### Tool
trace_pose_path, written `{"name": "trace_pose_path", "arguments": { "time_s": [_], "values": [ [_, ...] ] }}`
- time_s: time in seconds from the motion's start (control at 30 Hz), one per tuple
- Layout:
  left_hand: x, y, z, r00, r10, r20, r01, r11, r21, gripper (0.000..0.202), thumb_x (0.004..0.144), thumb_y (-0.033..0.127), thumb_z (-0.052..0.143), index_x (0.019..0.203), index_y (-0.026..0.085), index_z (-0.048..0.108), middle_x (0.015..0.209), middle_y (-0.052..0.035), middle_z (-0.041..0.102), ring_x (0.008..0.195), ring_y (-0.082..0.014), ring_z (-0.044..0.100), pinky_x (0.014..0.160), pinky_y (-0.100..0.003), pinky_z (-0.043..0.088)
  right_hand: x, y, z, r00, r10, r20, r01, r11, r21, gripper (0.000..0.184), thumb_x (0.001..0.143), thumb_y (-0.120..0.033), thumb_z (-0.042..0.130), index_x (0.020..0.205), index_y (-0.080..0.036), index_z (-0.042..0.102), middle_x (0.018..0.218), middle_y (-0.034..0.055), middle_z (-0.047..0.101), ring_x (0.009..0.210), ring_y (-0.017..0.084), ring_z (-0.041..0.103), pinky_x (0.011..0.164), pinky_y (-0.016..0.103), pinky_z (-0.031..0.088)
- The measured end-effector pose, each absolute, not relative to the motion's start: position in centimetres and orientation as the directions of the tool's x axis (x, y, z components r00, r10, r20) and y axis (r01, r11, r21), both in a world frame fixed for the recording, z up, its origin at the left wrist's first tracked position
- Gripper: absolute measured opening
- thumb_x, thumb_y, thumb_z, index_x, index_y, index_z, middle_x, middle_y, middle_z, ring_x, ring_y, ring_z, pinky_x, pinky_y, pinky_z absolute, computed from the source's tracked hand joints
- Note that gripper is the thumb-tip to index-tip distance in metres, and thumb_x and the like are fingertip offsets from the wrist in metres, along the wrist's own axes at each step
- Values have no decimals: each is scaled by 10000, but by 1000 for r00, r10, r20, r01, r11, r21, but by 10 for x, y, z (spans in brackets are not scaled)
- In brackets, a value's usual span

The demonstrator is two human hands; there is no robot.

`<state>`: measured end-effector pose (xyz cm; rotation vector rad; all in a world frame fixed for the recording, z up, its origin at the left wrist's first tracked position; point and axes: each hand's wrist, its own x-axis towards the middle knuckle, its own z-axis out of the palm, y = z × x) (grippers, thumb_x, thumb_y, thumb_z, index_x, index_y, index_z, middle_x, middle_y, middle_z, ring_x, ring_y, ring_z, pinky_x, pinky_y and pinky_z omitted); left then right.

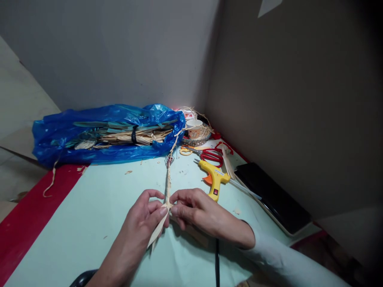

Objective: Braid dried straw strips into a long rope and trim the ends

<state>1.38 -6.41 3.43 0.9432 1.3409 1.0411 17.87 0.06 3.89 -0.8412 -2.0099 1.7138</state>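
Observation:
A pale braid of dried leaf strips [168, 179] runs down the middle of the table, its far part thin and twisted and reaching the bag's right end. My left hand [143, 219] pinches the near end of this braid, its thumb on a flat leaf strip [157, 232] that sticks out toward me. Facing it, my right hand [197, 211] has its thumb and fingertips closed on the same spot from the right. The fingertips of both hands nearly meet there and partly cover the join.
A blue plastic bag [48, 137] with a tied bundle of dried leaves [119, 137] lies at the back. Rightward are a woven basket [196, 141], a paper cup [194, 129], red-handled scissors [212, 156], a yellow glue gun [216, 175] and a flat black object [272, 197]. Walls rise behind.

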Motion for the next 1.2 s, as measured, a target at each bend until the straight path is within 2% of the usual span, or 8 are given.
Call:
{"name": "trace_pose_path", "arguments": {
  "time_s": [0.13,0.37,0.5,0.63,0.77,0.93,1.07,1.2],
  "values": [
    [17,-66,39,-91,951,-296,7,298,955,226,823,384,589,930,259,434,571,85,551,485,-94,431,459,-198,292,179,-1,47,-723,673,-155,241,36,-970,220,904,-304,512,837,-122,617,593,-15,547,521,74,437,499,176,339],
    [23,-68,42,-91,960,-264,-35,262,964,201,834,360,570,935,260,427,629,53,631,597,-136,549,562,-228,386,169,0,40,-739,630,-239,18,-336,-942,189,845,-311,585,847,-123,582,716,27,615,510,65,463,414,147,352],
    [21,-69,42,-115,965,-234,137,249,959,186,852,388,541,962,266,456,667,45,648,578,-138,532,518,-223,362,167,1,38,-721,640,-265,-27,-408,-913,105,792,-224,615,772,-129,574,634,-7,589,466,41,356,393,143,239],
    [13,-70,44,-118,984,-132,467,172,867,197,886,422,478,818,251,547,586,50,604,526,-140,514,507,-234,372,165,0,38,-680,694,-236,9,-313,-950,68,787,-180,579,740,-142,548,576,-24,582,436,44,344,407,165,244],
    [14,-76,42,-173,972,158,718,15,696,177,871,329,540,733,230,592,589,40,619,520,-137,558,526,-233,401,163,-2,34,-624,757,-192,62,-196,-979,63,761,-156,576,731,-161,521,572,-17,606,460,70,459,461,177,348],
    [25,-82,29,248,711,658,855,-480,197,106,815,52,583,797,146,628,618,-26,632,558,-160,565,598,-294,418,164,-4,33,-601,783,-160,4,-197,-980,60,763,-164,586,727,-154,539,517,-31,589,462,81,521,477,174,366],
    [26,-82,21,485,546,683,829,-535,-161,152,778,17,632,930,12,637,638,-90,662,567,-189,569,591,-344,420,167,-3,39,-620,751,-229,-52,-330,-943,41,756,-132,599,736,-141,564,478,-52,566,398,37,419,442,151,303],
    [21,-83,17,562,552,616,811,-513,-280,226,782,18,623,1005,-20,626,699,-124,682,611,-214,581,618,-371,427,168,-1,41,-636,737,-231,-73,-355,-932,27,750,-126,605,731,-123,585,500,-47,557,423,37,430,447,151,305]
  ]
}}
